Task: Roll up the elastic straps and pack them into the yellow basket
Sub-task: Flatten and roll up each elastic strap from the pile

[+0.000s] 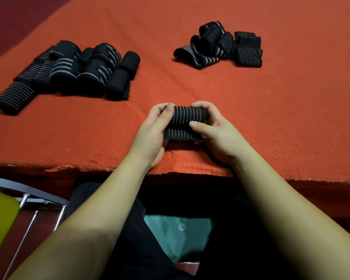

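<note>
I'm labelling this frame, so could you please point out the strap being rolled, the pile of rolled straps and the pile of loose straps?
strap being rolled (187, 116), head view, middle of the roll.
rolled straps (89, 71), head view, centre of the left pile.
loose straps (220, 45), head view, centre of the right pile.

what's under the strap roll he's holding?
Under the strap roll, gripped by the left hand and right hand, its unrolled tail lies flat on the orange cloth. The thumbs and palms cover both ends of the tail.

Orange-red cloth (251, 110) covers the surface, its near edge frayed. Low on the left, a metal-framed chair (28, 201) with a yellow-green seat (0, 219).
</note>
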`<state>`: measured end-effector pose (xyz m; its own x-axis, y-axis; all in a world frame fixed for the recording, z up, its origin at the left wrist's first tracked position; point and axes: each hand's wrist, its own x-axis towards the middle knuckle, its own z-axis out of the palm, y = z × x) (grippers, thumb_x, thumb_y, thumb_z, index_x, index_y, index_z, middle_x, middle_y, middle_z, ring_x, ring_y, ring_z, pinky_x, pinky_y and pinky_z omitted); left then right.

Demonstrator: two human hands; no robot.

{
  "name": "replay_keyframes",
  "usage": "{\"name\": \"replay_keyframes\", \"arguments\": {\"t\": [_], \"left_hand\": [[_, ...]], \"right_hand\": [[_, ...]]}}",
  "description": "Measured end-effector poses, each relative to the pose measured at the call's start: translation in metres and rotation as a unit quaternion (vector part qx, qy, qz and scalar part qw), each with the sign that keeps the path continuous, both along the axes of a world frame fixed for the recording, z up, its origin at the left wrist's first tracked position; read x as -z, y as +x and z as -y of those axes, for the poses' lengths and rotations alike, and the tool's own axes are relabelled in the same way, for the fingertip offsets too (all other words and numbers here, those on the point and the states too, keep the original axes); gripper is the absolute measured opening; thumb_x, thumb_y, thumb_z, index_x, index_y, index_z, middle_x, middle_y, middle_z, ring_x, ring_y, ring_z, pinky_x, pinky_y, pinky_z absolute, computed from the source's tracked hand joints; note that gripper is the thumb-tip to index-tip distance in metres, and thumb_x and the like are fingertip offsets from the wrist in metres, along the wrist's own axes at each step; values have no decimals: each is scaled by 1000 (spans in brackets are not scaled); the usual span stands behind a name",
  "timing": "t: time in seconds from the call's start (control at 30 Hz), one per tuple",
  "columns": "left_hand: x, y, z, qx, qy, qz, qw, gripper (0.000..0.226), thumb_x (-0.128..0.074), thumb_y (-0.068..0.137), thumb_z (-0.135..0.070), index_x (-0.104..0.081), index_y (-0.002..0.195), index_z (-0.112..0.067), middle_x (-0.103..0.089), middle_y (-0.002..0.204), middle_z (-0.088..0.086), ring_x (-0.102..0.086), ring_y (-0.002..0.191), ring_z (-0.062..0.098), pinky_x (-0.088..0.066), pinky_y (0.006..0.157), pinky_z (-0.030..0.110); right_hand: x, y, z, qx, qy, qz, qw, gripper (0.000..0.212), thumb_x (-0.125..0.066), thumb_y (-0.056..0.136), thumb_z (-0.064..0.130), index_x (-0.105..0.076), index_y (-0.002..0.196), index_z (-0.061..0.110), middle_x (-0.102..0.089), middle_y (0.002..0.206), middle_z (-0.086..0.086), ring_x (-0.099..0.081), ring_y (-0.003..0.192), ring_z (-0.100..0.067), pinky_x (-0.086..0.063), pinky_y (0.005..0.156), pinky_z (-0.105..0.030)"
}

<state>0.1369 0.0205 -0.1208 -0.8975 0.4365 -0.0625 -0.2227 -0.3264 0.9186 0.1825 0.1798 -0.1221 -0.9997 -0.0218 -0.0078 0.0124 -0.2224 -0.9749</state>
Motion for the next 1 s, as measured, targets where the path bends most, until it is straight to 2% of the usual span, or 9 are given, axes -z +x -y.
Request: {"name": "replay_keyframes", "arguments": {"t": [0.1, 0.17, 0.27, 0.33, 0.47, 0.53, 0.63, 0.87, 1.0], "left_hand": [[0, 1, 0, -5, 6, -8, 1000, 9, -58, 93, -16, -59, 102, -18, -66, 94, 1, -66, 86, 15, -56, 73, 35], [1, 2, 1, -12, 16, -19, 1000, 15, -57, 91, -6, -58, 102, -16, -65, 96, 4, -65, 89, 18, -57, 75, 40], [3, 2, 2, -22, 18, -43, 999, 24, -58, 81, -4, -59, 102, -16, -58, 104, 10, -61, 96, 24, -55, 86, 47], [4, 4, 3, -25, 12, -58, 998, 28, -57, 79, 0, -59, 103, -14, -58, 108, 10, -59, 103, 25, -49, 98, 51], [7, 7, 3, -41, -5, -93, 995, 34, -59, 73, 5, -60, 99, -16, -60, 117, 3, -54, 116, 17, -44, 107, 42], [8, 8, 4, -46, -28, -111, 992, 36, -61, 72, 5, -60, 99, -18, -61, 119, 0, -54, 119, 12, -43, 107, 37], [6, 12, 10, -58, -98, -143, 983, 38, -65, 74, -4, -62, 106, -24, -63, 117, -4, -58, 112, 9, -45, 104, 32], [-4, -4, 57, -156, -243, -215, 933, 44, -67, 75, -21, -57, 103, -54, -61, 120, -1, -60, 108, 18, -48, 100, 38], [-11, -19, 100, -231, -287, -242, 898, 47, -69, 83, -7, -53, 106, -45, -54, 120, -10, -60, 110, 20, -47, 93, 26]], "right_hand": [[1, 1, -1, -4, -11, 2, 1000, 36, -59, 78, 0, -52, 106, 23, -53, 107, -3, -56, 84, -13, -47, 70, -28], [1, 0, -1, -3, -33, 15, 999, 33, -57, 78, 0, -53, 101, 22, -54, 108, -4, -55, 85, -17, -46, 71, -31], [-4, -3, 2, 6, -64, 35, 997, 12, -56, 92, 16, -55, 104, 19, -58, 97, -1, -59, 84, -15, -50, 71, -28], [-6, -5, 5, 41, -26, 51, 997, 14, -49, 101, 25, -56, 110, 17, -58, 95, 0, -61, 83, -10, -52, 70, -23], [-7, -7, 5, 68, -37, 78, 994, 17, -50, 100, 17, -56, 114, 10, -61, 91, -2, -64, 75, -7, -53, 71, -22], [-9, -7, 4, 61, -63, 86, 992, 21, -52, 99, 13, -56, 118, 6, -63, 88, -4, -65, 73, -8, -55, 75, -23], [-14, -9, 4, 53, -67, 91, 992, 23, -56, 97, 12, -59, 118, 5, -65, 98, -7, -66, 88, -16, -55, 88, -31], [-31, -46, 50, 7, -39, 78, 996, 27, -55, 96, 4, -56, 123, 8, -64, 102, -2, -66, 84, -12, -57, 74, -25], [-38, -87, 99, -31, -67, 77, 994, 31, -57, 94, 1, -53, 123, 8, -62, 108, -8, -65, 87, -18, -55, 83, -32]]}}
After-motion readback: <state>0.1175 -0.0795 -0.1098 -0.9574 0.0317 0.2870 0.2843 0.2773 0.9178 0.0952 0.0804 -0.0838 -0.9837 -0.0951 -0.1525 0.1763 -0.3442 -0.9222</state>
